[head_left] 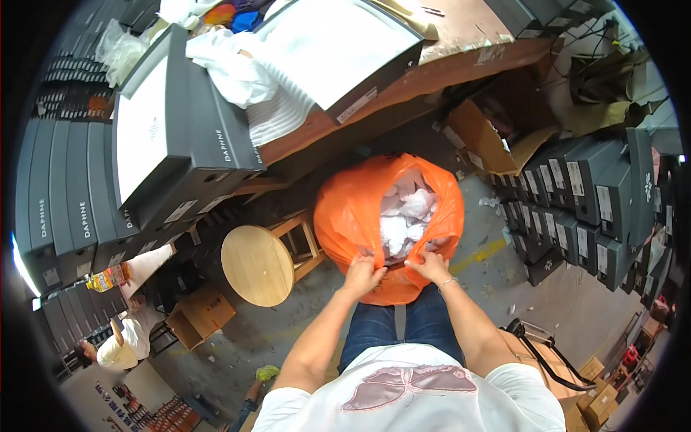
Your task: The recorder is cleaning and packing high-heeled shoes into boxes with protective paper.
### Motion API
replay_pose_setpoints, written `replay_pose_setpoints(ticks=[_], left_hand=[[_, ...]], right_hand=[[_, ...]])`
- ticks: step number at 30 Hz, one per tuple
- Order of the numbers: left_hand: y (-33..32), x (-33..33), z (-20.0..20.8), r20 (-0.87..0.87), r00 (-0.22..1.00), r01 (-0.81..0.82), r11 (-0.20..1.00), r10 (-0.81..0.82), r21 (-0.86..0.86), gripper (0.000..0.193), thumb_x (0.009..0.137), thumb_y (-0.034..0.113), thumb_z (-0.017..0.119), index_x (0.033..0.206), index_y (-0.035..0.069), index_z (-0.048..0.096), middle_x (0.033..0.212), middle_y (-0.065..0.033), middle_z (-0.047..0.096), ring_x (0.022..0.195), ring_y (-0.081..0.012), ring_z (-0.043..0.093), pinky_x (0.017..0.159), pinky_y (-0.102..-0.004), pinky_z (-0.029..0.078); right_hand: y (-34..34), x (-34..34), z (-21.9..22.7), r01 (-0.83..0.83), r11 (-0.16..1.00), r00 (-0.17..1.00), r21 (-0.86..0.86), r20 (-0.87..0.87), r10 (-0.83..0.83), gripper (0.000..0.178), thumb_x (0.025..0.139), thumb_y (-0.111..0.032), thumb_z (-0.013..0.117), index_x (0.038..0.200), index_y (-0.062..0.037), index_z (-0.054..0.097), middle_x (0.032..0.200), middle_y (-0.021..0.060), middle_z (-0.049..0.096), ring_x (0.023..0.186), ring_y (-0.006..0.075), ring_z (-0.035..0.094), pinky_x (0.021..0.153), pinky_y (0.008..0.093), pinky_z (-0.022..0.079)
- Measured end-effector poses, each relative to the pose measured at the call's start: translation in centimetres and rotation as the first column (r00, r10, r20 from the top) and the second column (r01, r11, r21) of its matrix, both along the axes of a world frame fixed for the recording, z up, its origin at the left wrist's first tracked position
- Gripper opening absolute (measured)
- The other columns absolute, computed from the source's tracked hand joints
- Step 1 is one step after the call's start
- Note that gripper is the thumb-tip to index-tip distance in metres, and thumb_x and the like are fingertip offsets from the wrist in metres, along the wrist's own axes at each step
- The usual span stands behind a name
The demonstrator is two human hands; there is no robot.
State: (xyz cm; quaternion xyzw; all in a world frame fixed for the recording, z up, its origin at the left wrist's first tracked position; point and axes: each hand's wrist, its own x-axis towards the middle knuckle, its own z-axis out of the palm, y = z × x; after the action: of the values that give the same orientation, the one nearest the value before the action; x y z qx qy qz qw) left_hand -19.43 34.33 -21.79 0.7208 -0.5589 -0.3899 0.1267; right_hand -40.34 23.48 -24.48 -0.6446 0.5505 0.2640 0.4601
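Observation:
A big orange plastic bag (pixel 345 209) stands in front of my legs with its mouth gaping upward. Crumpled white and pale pinkish paper (pixel 403 223) fills it. At the near side of the rim, my left hand (pixel 363 275) pinches the orange plastic with bent fingers. A short way to its right, my right hand (pixel 432 268) grips the same rim, a thin bracelet at its wrist. Between the two hands the near edge of the bag hangs slack. How deep the paper goes is hidden by the bag's walls.
A round wooden stool (pixel 258 266) stands left of the bag. Beyond is a wooden workbench (pixel 461 68) with grey shoe boxes (pixel 216 129) and white paper. More shoe boxes (pixel 576 194) are stacked at right, near an open carton (pixel 482 137). Another person (pixel 126 345) is at lower left.

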Motion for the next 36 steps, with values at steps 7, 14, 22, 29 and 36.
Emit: replay_pose_setpoints(ticks=[7, 14, 22, 29, 36], left_hand=[[1.6, -4.7, 5.2, -0.263, 0.961, -0.059, 0.993, 0.084, 0.1, 0.038, 0.084, 0.032, 0.064, 0.099, -0.002, 0.057, 0.086, -0.0246, 0.063, 0.083, -0.0419, 0.062, 0.074, -0.0495, 0.049], [-0.8, -1.9, 7.1, -0.323, 0.919, -0.262, 0.963, 0.228, -0.066, 0.035, 0.086, 0.031, 0.066, 0.081, -0.003, 0.058, 0.077, -0.0241, 0.059, 0.073, -0.0405, 0.06, 0.063, -0.0446, 0.045], [-3.9, 0.1, 16.1, -0.414, 0.892, -0.296, 0.926, 0.18, -0.234, 0.04, 0.086, 0.033, 0.065, 0.071, -0.003, 0.056, 0.065, -0.0222, 0.054, 0.062, -0.0369, 0.057, 0.056, -0.0444, 0.042], [-6.4, 2.9, 19.9, -0.196, 0.943, -0.326, 0.856, 0.267, -0.401, 0.029, 0.083, 0.026, 0.07, 0.076, -0.001, 0.062, 0.063, -0.0161, 0.056, 0.057, -0.028, 0.057, 0.052, -0.0373, 0.042], [-11.0, 4.8, 20.9, -0.07, 0.973, -0.225, 0.847, 0.219, -0.481, 0.041, 0.082, 0.031, 0.071, 0.067, -0.002, 0.052, 0.064, -0.0177, 0.054, 0.058, -0.033, 0.054, 0.053, -0.0422, 0.039]], right_hand=[[4.4, -3.3, -6.0, 0.498, 0.851, 0.863, -0.166, 0.192, -0.467, 0.096, 0.064, -0.045, 0.083, 0.133, 0.005, 0.039, 0.137, 0.03, 0.042, 0.126, 0.04, 0.044, 0.104, 0.0405, 0.037], [0.1, -1.7, -1.0, 0.484, 0.874, 0.814, -0.039, 0.387, -0.434, 0.034, 0.084, -0.024, 0.069, 0.104, 0.0029, 0.065, 0.091, 0.0093, 0.067, 0.083, 0.0129, 0.059, 0.074, 0.0282, 0.047], [-4.6, 7.3, 16.7, 0.008, 0.916, 0.767, -0.402, 0.59, 0.252, 0.022, 0.081, -0.016, 0.063, 0.072, 0.0025, 0.055, 0.07, 0.0209, 0.054, 0.067, 0.0378, 0.056, 0.061, 0.0437, 0.043], [-9.5, 10.7, 20.6, -0.067, 0.853, 0.538, -0.518, 0.701, 0.468, 0.021, 0.081, -0.019, 0.064, 0.075, 0.0002, 0.057, 0.076, 0.0185, 0.057, 0.075, 0.0367, 0.057, 0.067, 0.0445, 0.045], [-12.2, 14.1, 15.6, -0.217, 0.675, 0.469, -0.706, 0.531, 0.706, 0.021, 0.084, -0.023, 0.053, 0.085, -0.0043, 0.062, 0.084, 0.0144, 0.061, 0.085, 0.0336, 0.057, 0.077, 0.044, 0.042]])
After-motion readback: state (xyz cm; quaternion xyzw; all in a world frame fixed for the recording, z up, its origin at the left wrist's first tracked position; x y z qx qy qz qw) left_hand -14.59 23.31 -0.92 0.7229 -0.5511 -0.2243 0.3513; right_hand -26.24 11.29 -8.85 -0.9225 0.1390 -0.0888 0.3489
